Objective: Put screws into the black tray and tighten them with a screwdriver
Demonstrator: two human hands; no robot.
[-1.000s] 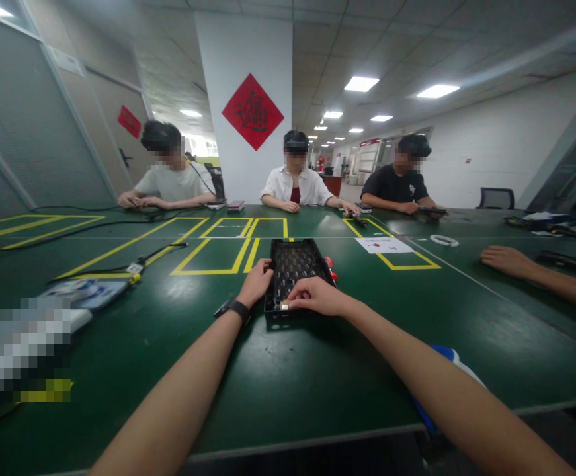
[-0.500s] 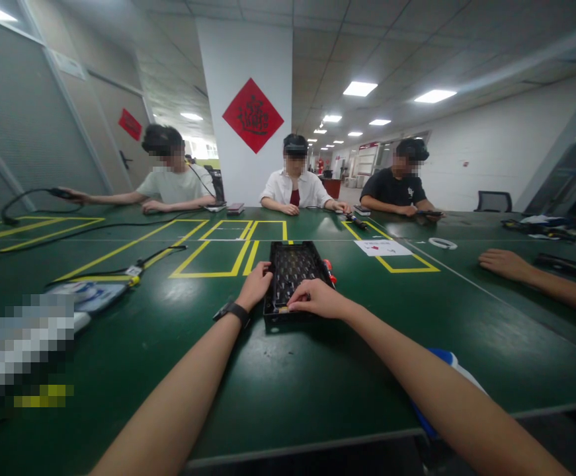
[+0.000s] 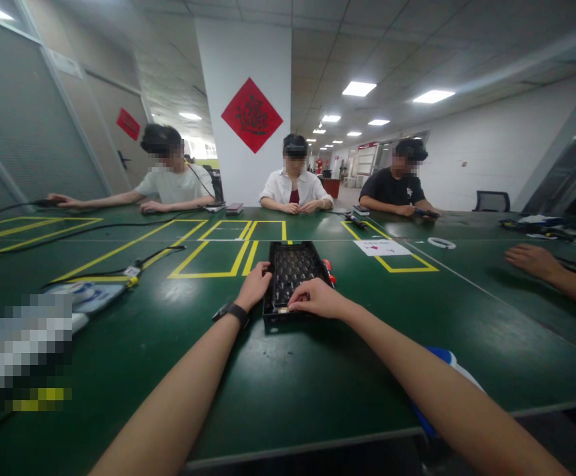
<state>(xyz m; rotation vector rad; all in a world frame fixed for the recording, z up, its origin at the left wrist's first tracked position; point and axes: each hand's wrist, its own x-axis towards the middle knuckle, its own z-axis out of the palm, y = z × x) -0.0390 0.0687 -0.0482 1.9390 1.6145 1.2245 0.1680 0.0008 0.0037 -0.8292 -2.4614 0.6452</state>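
Observation:
A black rectangular tray (image 3: 269, 317) with a patterned inner surface of many small pockets or pieces lies flat on the green table in front of me. My left hand (image 3: 256, 283) is closed on the tray's left rim, its fingers curled over the edge. Reaching in over the near right corner, my right hand (image 3: 317, 299) has thumb and fingers pinched together. At those fingertips, low inside the tray, is a small pale piece (image 3: 282, 310), too small to name. Orange-red round parts (image 3: 329, 270) stick out at the tray's right side, partly behind my right hand.
Yellow tape outlines (image 3: 208, 273) mark the green table (image 3: 268, 390). A printed sheet (image 3: 381, 248) and a white ring (image 3: 441, 243) lie beyond, to the right. Cables and a plastic packet (image 3: 89, 294) are at left. Several people sit around; a co-worker's hand (image 3: 530, 259) rests at right.
My hands stay nearly still at the tray. The co-worker's hand at right has shifted further right. The person opposite has drawn both hands together, and the left person's outstretched hand has moved outward.

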